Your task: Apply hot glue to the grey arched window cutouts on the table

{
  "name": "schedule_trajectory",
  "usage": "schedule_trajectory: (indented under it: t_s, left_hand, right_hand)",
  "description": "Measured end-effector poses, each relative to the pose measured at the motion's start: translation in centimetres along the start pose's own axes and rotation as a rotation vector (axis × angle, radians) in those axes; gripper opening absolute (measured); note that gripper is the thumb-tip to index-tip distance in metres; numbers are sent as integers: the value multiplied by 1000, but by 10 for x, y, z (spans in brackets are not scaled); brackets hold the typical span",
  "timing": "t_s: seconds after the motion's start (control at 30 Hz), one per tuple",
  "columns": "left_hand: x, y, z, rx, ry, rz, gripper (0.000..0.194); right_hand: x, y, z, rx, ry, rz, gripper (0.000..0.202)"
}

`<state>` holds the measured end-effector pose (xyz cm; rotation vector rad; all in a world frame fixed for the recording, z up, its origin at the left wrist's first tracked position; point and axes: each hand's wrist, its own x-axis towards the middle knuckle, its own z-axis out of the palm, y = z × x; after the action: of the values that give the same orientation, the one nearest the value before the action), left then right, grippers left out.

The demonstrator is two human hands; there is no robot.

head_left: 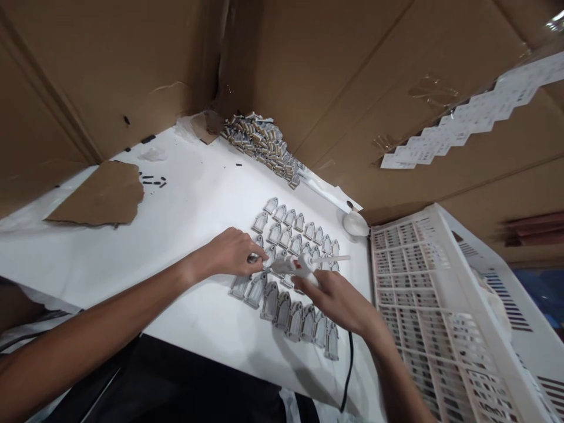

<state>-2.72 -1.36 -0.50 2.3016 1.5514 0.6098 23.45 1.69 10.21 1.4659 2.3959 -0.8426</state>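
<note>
At the centre of the frame, the white plastic glue gun with a red mark (286, 265) lies level over rows of grey, arch-shaped ornamental pieces (296, 320) on the smooth white tabletop (189, 194), its nose towards the left of the frame and a translucent glue stick (335, 258) jutting from its back; the right hand (337, 296), right of centre, is wrapped firmly round its handle, while the left hand (233, 254), just left of the nozzle, is curled closed, thumb and forefinger pinched on a small, dark, glinting piece (253, 257) too tiny to make out. The step in hand looks like putting glue on that piece, though no bead shows, and whether the nozzle touches it cannot be told. The next move would seem to call for a steady left pinch, a light trigger squeeze and fingertips clear of the hot tip, with the gun kept above the closely set arches below
</note>
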Motion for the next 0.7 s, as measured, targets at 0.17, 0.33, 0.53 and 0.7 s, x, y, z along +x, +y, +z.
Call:
schedule_trajectory:
  t_s: [0.17,0.33,0.53,0.7]
  left_hand:
    - [0,-1,1,39,-4,27,28]
    - [-1,-1,3,21,39,91,27]
    - [2,7,10,26,198,254,26]
    - [3,13,23,67,165,250,26]
  right_hand:
    - [-7,-5,-8,-123,32,-34,53]
    - [-20,26,-6,57,75,86,61]
    - [-17,53,25,298,240,141,59]
    - [-2,57,47,515,246,122,61]
